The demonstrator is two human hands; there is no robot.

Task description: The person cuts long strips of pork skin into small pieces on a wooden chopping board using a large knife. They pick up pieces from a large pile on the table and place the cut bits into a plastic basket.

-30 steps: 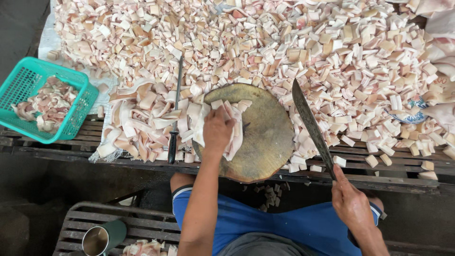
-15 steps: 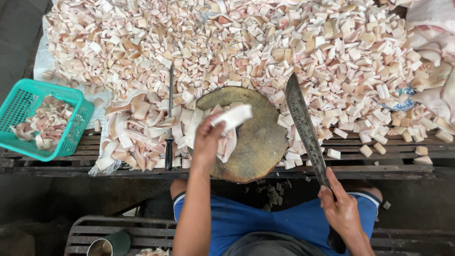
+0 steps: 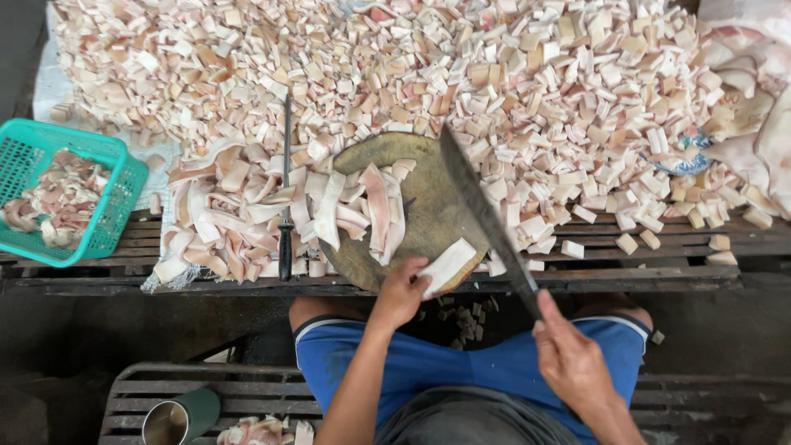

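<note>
Pale pink slab of pork skin (image 3: 447,265) sits at the lower edge of the round wooden chopping block (image 3: 428,206), centre frame; our left hand (image 3: 401,292) has its fingers closed on it. Our right hand (image 3: 570,358), lower right, grips the long dark cleaver (image 3: 482,216), its blade slanting up over the block. Longer strips (image 3: 362,210) lie left of it, cut cubes (image 3: 494,74) cover the table (image 3: 676,276) above.
</note>
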